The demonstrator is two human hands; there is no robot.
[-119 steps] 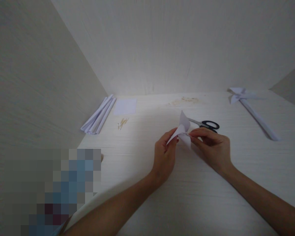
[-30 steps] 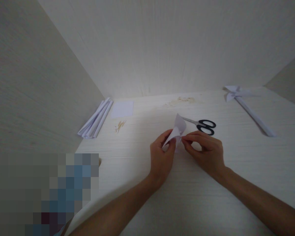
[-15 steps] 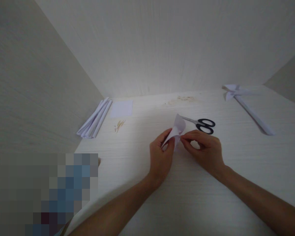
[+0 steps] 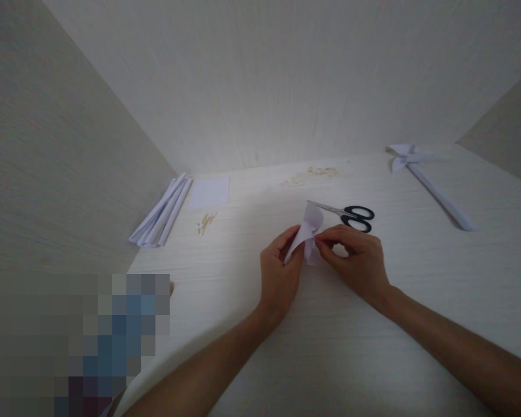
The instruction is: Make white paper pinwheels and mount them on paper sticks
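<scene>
White folded paper is pinched between fingers of left hand and right hand | held just above worktop | black-handled scissors lie just behind paper | paper strips lie far left of scissors

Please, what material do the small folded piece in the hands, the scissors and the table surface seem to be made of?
The folded piece, pinched by the left hand and the right hand, looks like thin matte white paper: it curls and creases. The scissors seem to have shiny metal blades and glossy black handles, probably plastic. The table looks like pale laminate or painted wood with a fine printed grain; which one is unclear.
</scene>
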